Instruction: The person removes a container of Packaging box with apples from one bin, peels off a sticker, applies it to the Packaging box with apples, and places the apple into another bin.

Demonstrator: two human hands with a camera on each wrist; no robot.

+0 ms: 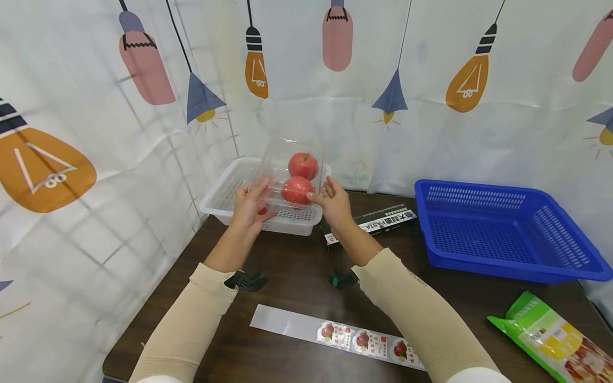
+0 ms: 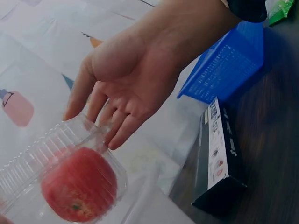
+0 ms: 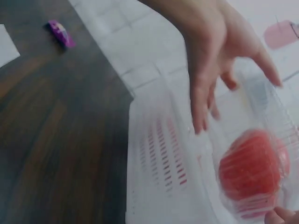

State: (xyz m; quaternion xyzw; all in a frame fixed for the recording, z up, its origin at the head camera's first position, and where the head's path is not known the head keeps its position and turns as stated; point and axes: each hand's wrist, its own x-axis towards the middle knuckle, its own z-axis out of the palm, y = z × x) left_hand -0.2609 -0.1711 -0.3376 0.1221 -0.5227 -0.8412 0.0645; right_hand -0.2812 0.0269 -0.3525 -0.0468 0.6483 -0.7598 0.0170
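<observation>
Both hands hold up a clear plastic box [image 1: 273,159] with two tomatoes [image 1: 303,166] inside, tilted over a white basket [image 1: 287,227]. The left hand [image 1: 250,206] grips its left edge, thumb on top and fingers lower down; the right wrist view shows this left hand [image 3: 212,60] with its fingers fairly straight. On the right edge, the right hand [image 1: 335,205] pinches the box near a tomato, its thumb on the plastic. In the left wrist view that right hand [image 2: 135,79] has its palm turned to the camera. Another red piece shows in the basket under the left hand.
A black pasta box [image 1: 383,221] lies right of the white basket, and a blue basket [image 1: 483,266] stands beyond it. A strip of fruit labels [image 1: 287,322] lies in front. A green food packet [image 1: 555,340] is at right. A purple wrapper [image 3: 61,34] lies near the table edge.
</observation>
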